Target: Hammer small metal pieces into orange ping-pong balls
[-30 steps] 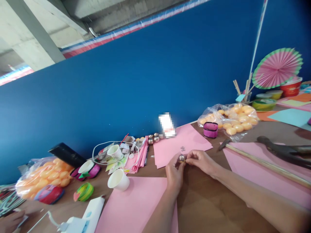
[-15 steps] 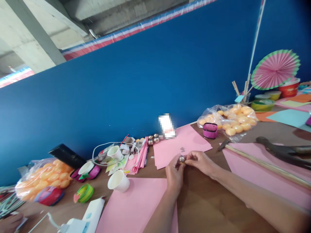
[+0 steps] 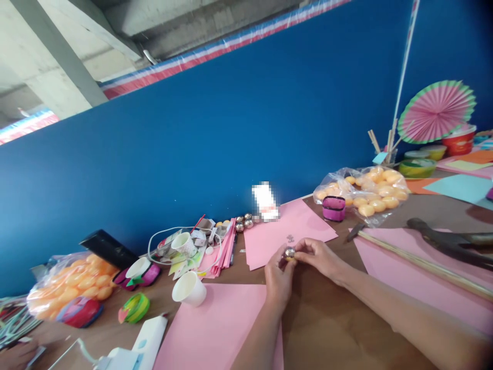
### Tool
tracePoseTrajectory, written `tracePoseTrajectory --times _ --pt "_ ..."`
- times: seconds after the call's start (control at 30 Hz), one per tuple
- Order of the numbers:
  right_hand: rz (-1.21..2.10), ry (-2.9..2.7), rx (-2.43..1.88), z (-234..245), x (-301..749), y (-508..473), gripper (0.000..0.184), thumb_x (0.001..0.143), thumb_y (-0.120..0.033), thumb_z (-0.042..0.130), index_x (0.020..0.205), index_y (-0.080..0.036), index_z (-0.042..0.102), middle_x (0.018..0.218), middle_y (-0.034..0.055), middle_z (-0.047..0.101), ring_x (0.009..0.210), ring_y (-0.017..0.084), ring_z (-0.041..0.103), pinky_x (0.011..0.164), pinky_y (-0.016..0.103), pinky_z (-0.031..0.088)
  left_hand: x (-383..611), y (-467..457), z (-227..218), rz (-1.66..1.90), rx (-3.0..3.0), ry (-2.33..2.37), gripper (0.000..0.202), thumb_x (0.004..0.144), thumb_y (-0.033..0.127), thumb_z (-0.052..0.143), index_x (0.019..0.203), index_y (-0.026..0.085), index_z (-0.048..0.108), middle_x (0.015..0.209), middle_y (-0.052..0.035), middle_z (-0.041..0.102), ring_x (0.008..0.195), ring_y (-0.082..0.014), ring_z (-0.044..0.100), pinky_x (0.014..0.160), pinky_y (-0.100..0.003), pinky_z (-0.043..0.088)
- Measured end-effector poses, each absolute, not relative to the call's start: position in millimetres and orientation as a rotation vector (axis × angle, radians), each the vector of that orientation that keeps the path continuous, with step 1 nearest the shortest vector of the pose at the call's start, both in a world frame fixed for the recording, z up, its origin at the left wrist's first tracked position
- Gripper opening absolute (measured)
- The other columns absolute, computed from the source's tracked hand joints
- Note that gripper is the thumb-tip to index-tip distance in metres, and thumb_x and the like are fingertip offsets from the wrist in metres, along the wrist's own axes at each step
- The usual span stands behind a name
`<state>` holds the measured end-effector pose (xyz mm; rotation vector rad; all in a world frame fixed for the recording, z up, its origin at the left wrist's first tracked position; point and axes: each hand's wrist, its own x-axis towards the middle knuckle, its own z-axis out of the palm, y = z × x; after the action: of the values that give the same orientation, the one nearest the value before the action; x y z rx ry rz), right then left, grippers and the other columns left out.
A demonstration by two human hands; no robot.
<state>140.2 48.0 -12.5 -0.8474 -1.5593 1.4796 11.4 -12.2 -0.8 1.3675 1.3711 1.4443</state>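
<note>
A shiny silver ball (image 3: 289,252), with a bit of yellow-orange at its lower edge, is held just above the brown table. My left hand (image 3: 278,277) is closed round its left side and underside, the thumb in front. At the ball's right side my right hand (image 3: 316,258) is closed in a pinch, its fingertips against or very near the ball; anything small between them is hidden. Just beyond the ball, small grey pieces (image 3: 290,238) lie in a cluster on a pink paper sheet (image 3: 304,218). Several similar silver balls (image 3: 244,222) sit together near the blue wall.
A white paper cup (image 3: 189,289) stands on another pink sheet (image 3: 215,329) at left. Farther left are a power strip (image 3: 148,336) and a bag of orange balls (image 3: 73,282). A hammer (image 3: 416,261) lies at right. Another person's hand (image 3: 19,354) shows at lower left.
The view has shifted very slightly. My right fingertips sit a little closer over the ball, and the ball shows slightly more; both hands otherwise keep their places.
</note>
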Motion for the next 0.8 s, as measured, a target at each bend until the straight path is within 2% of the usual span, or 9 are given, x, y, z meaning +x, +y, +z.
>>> tracePoseTrajectory --times 0.13,0.3,0.5,0.67,0.8 --pt "1.557 -1.462 -0.805 -12 139 48 0.027 0.071 -0.039 0.061 0.085 -0.017 0.053 0.083 0.0029 0.064 0.079 0.016 0.06 0.074 0.031 0.048 9 -10 -2 1.464 1.293 1.277 0.043 0.071 0.021 0.057 0.113 0.016 0.052 0.108 -0.0082 0.061 0.099 -0.0204 0.056 0.087 -0.034 0.043" --pt "1.418 -1.582 -0.765 -14 138 47 0.024 0.074 -0.036 0.058 0.088 -0.018 0.052 0.088 0.0035 0.063 0.083 0.016 0.059 0.076 0.031 0.047 9 -12 1 1.498 1.277 1.206 0.035 0.077 0.028 0.052 0.109 0.016 0.055 0.107 -0.0094 0.061 0.102 -0.0211 0.055 0.089 -0.037 0.042" --pt "1.286 -1.702 -0.779 -11 138 43 0.021 0.077 -0.031 0.054 0.093 -0.018 0.052 0.088 0.0038 0.062 0.081 0.016 0.06 0.076 0.031 0.049 9 -10 -3 1.531 1.215 1.199 0.035 0.074 0.029 0.056 0.107 0.016 0.055 0.104 -0.0102 0.062 0.1 -0.0213 0.056 0.09 -0.037 0.041" --pt "0.88 -1.799 -0.788 4 134 26 0.016 0.08 -0.024 0.047 0.095 -0.021 0.052 0.09 0.0051 0.059 0.083 0.016 0.058 0.071 0.028 0.049 4 -8 -5 1.551 1.067 1.097 0.039 0.074 0.035 0.056 0.108 0.017 0.054 0.104 -0.0097 0.062 0.096 -0.0213 0.058 0.085 -0.038 0.044" --pt "0.573 -2.067 -0.539 25 127 -2 0.019 0.081 -0.014 0.043 0.096 -0.021 0.053 0.1 0.0069 0.057 0.096 0.017 0.052 0.084 0.031 0.043 -2 -6 -8 1.579 0.997 1.132 0.045 0.072 0.037 0.059 0.111 0.015 0.053 0.101 -0.0097 0.063 0.094 -0.0196 0.058 0.085 -0.035 0.044"
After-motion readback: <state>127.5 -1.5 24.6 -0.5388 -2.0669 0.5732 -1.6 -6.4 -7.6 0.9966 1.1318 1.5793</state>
